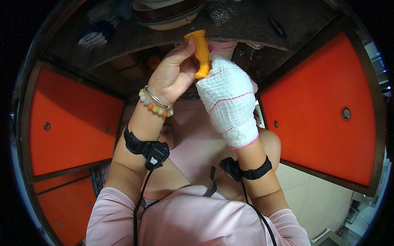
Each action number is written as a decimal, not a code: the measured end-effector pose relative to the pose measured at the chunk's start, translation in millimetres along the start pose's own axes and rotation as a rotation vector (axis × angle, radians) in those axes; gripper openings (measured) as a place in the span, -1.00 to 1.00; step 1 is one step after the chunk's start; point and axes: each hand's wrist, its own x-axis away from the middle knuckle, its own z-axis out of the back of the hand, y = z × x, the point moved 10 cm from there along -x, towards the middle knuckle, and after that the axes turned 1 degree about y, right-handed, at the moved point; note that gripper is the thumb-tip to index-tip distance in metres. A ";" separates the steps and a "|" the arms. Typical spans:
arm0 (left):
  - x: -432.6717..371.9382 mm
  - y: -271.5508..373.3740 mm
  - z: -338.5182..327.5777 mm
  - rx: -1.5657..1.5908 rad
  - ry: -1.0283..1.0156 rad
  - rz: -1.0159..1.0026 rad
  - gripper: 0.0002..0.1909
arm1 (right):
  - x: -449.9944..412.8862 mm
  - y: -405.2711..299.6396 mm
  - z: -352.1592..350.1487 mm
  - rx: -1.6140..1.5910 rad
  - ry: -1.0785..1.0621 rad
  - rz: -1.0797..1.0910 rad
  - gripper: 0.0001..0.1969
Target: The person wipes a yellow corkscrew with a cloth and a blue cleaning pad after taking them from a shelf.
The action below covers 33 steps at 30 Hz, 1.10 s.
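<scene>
My left hand (180,66) holds a yellow plastic piece (201,49) upright, with the thumb near its flared top. The piece narrows downward and ends in a rounded, foot-like tip. My right hand is wrapped in a white gauze cloth (231,95) with pink stitched lines, which hides its fingers. The cloth meets the lower right side of the yellow piece, so whether those fingers grip it cannot be seen. Both hands are in front of an open cabinet, just below its dark shelf (172,38).
Stacked bowls or basins (169,15), a blue-and-white bundle (97,33) and a dark small item (278,28) lie on the shelf. A pink-rimmed container (223,47) stands below. Orange cabinet doors (74,120) hang open left and right (317,113). Cables run from both forearm straps.
</scene>
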 end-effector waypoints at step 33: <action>18.2 12.2 -31.6 -0.213 0.003 -0.112 -0.64 | 27.7 20.4 5.9 -0.610 0.211 -0.323 -0.83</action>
